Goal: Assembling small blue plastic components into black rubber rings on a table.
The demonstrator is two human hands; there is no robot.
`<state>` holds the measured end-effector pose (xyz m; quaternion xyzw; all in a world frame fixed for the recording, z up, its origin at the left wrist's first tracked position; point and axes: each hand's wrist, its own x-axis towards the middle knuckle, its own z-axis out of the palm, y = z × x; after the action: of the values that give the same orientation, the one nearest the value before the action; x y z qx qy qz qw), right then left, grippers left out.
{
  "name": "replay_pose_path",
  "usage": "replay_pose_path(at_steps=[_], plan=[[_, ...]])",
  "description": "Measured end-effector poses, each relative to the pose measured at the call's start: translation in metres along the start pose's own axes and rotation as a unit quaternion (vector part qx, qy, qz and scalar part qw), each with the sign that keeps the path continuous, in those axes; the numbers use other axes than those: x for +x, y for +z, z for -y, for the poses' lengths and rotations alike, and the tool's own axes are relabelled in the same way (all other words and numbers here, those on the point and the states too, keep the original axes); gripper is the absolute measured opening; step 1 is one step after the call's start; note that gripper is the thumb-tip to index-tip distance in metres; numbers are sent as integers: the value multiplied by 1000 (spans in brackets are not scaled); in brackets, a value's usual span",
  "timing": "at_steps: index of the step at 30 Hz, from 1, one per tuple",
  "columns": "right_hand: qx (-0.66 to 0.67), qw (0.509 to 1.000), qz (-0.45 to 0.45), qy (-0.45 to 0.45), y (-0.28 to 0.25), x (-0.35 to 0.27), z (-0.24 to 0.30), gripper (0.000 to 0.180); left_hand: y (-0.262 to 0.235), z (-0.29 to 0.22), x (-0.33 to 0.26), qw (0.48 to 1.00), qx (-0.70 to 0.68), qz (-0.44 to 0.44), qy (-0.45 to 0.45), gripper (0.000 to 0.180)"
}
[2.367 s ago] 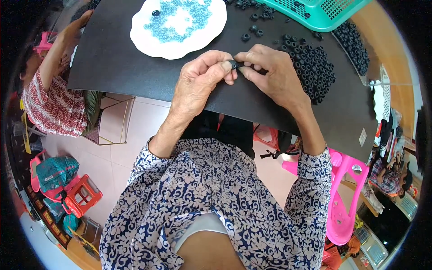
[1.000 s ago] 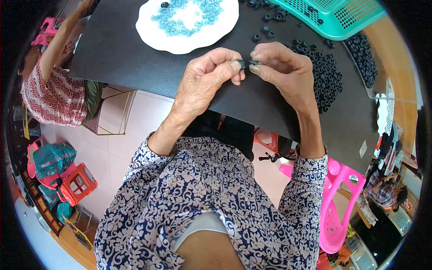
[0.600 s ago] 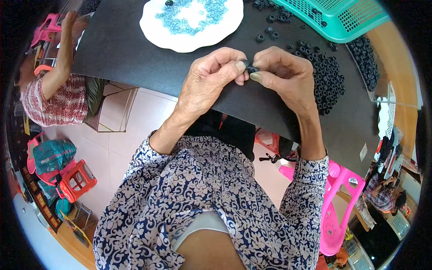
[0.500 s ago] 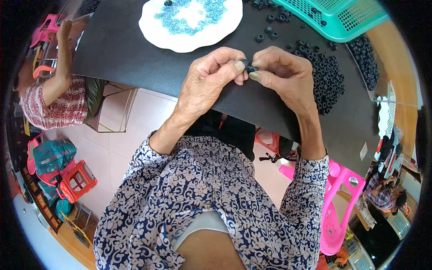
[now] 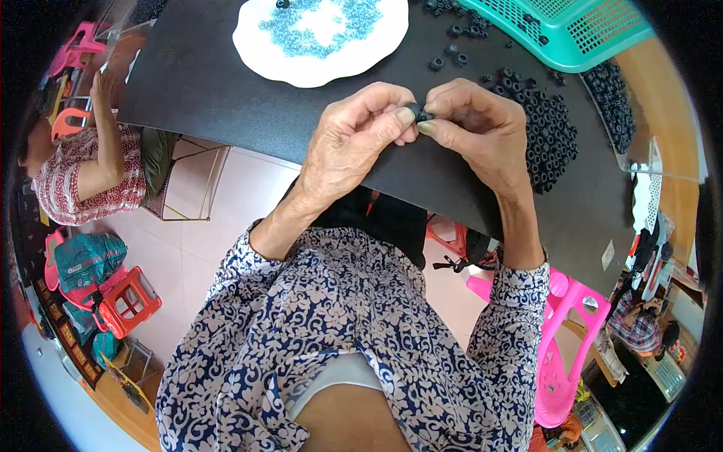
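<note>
Over the dark table, my left hand (image 5: 361,132) pinches a small black rubber-like round part (image 5: 414,111) between thumb and forefinger. My right hand (image 5: 478,124) meets it fingertip to fingertip and grips a second small black piece (image 5: 425,117) pressed against the first. The fingers cover much of both pieces, so their exact kind is hard to make out. Beside my right hand spreads a pile of small black ring-shaped parts (image 5: 548,139). Several loose black ones (image 5: 452,50) lie beyond my hands.
A white scalloped plate (image 5: 248,53) with a blue pattern and one black part stands at the far left. At the far right is a green perforated basket (image 5: 580,64). A pink chair (image 5: 556,377) stands right of me. Another person (image 5: 90,169) sits at left.
Both hands have shifted very slightly to the right, still pinching the black pieces together. At left the other person's raised arm has moved.
</note>
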<state>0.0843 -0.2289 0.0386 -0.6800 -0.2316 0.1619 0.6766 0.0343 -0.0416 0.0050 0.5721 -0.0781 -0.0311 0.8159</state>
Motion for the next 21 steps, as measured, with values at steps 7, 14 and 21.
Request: replay_pose_path(at_steps=[7,14,21], plan=[[-24,999,-5,30,-2,-2,8,16,2,-2,0,999,31,19,8,19],[-85,995,13,43,-3,-1,13,19,5,-3,-1,998,55,14,10,18],[-62,994,18,88,-3,-1,14,15,5,-4,-2,992,120,14,19,16]])
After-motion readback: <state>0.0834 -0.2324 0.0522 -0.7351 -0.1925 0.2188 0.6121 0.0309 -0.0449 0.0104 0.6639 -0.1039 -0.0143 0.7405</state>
